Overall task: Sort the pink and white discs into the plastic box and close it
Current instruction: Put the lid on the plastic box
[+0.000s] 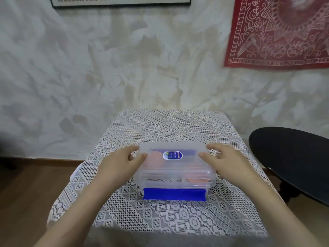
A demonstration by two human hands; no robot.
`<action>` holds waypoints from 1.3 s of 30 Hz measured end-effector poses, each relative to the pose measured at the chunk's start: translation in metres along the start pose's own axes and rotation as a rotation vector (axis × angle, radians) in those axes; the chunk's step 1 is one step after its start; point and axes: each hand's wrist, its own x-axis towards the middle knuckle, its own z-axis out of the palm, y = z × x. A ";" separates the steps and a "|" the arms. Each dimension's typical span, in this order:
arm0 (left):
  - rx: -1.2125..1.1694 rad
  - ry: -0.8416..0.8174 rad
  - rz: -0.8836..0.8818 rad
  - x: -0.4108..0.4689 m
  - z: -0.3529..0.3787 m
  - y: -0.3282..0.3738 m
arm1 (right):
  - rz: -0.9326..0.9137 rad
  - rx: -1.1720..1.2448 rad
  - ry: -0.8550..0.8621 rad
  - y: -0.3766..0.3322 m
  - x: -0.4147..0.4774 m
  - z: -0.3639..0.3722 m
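Apparently both hands (178,164) — flanking lidded box (173,168)

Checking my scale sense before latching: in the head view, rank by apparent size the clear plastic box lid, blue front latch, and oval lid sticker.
1. Clear plastic box lid
2. Blue front latch
3. Oval lid sticker
The latch sits nearer the camera, but the gaps are plain.

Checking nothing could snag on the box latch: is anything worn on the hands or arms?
Nothing visible: the left hand and right hand are bare, with no gloves, rings, watch or bracelets. Both forearms are uncovered to the frame's edge; no sleeves show.
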 end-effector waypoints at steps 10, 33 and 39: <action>-0.097 -0.025 -0.026 -0.009 0.011 -0.007 | -0.040 -0.089 0.004 0.004 -0.007 0.004; -0.436 -0.134 -0.118 -0.013 0.021 -0.006 | 0.020 0.341 -0.216 0.023 0.006 0.012; -0.596 -0.149 -0.149 -0.010 0.020 0.000 | 0.076 0.431 -0.213 0.026 0.012 0.015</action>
